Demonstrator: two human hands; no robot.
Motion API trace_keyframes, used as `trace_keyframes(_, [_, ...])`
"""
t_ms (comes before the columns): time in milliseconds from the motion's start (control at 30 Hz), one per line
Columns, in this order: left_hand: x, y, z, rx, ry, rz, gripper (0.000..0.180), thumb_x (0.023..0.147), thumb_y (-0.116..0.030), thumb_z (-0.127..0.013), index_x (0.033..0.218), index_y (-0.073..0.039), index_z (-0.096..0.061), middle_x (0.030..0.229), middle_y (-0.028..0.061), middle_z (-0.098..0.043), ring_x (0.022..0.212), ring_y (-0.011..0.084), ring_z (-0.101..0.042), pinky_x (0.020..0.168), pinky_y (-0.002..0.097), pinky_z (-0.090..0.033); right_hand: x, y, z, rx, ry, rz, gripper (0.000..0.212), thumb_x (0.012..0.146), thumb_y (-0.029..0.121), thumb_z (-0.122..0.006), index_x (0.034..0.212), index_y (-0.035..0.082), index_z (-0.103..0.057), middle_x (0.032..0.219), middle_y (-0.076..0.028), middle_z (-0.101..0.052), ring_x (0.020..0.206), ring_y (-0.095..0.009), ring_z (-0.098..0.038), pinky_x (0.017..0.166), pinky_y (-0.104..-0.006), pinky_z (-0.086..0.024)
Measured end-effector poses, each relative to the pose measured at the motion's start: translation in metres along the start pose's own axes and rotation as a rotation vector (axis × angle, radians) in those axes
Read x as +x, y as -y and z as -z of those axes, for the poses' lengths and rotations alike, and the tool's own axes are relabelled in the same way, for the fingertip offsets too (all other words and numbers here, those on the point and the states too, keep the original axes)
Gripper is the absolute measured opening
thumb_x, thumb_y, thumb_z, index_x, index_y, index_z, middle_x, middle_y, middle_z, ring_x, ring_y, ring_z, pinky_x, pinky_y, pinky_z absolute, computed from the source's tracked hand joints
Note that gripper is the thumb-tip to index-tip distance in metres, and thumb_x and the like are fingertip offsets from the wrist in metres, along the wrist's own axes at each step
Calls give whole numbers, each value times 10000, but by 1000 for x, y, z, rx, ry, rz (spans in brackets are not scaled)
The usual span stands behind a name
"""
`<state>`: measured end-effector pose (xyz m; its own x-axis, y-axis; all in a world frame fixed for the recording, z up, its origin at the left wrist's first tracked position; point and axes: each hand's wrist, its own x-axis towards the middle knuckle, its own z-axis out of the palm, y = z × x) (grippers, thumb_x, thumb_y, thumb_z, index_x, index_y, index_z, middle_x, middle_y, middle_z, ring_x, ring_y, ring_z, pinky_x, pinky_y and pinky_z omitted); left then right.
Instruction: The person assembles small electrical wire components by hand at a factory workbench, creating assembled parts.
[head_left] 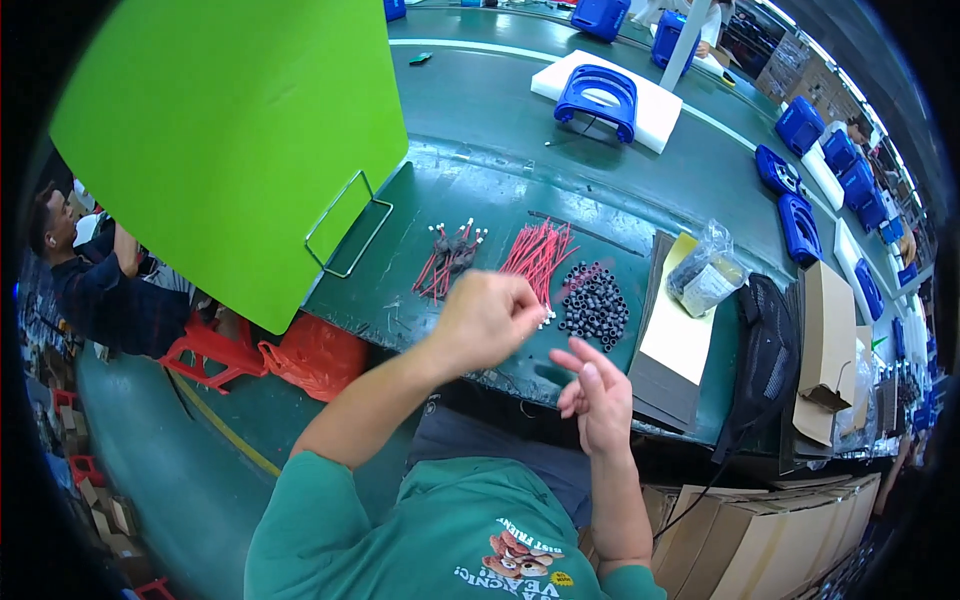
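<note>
Head view: over the green bench (395, 290), my 2 hands hang apart, the left hand (487, 315) curled with thumb and fingers together, though I cannot tell whether they pinch anything, and the right hand (598, 400) loose, its fingers parted. The red wires (538, 255) lie just beyond my left fingers, the black rings (592, 308) just beyond my right.

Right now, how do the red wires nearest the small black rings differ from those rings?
The red wires are long and thin, while the black rings are short, round and hollow. The wires show white bits at their near ends; the rings look dark all over. The wires lie roughly lengthwise together, whereas the rings sit jumbled. Both lie in piles on the green bench.
</note>
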<state>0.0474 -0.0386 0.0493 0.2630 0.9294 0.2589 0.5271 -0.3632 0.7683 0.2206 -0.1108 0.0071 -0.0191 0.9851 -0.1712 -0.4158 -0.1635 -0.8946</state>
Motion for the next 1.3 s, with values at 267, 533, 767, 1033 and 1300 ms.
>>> trace_keyframes(267, [2,-11,-42,-167,252,-132,147,715,-106,-657,820,-6,-635,721,133,-623,616,201,-604,561,286,-468,17,18,18,158,-138,177,209,885,116,-482,1023,-27,-547,669,-45,-579,424,-23,-411,381,-145,-326])
trace_keyframes(533, [78,37,-63,578,283,-211,130,706,-151,-609,797,-66,-647,780,101,-602,799,271,-584,685,396,-460,-2,26,53,-144,-206,263,218,897,184,-468,897,2,-587,599,-8,-538,497,-12,-394,461,-139,-277])
trace_keyframes(767, [92,27,-70,673,464,-106,156,672,-114,-608,817,-64,-637,787,125,-602,789,276,-589,674,401,-459,-13,21,54,-141,-181,259,198,909,156,-434,836,3,-538,641,-7,-523,554,-34,-458,507,-173,-366])
trace_keyframes(1033, [25,-11,-61,-697,359,156,137,825,-97,-548,914,-9,-603,752,67,-612,658,156,-589,599,284,-476,-19,20,41,8,-189,221,245,900,159,-448,908,-36,-597,549,15,-443,427,-8,-304,377,-142,-242])
trace_keyframes(1300, [-22,-21,-86,-1581,239,349,173,874,-122,-492,1013,-49,-561,939,119,-617,915,223,-586,824,370,-457,-25,11,27,-288,-259,334,98,813,60,-584,798,-23,-632,595,-19,-559,481,-32,-474,424,-150,-367])
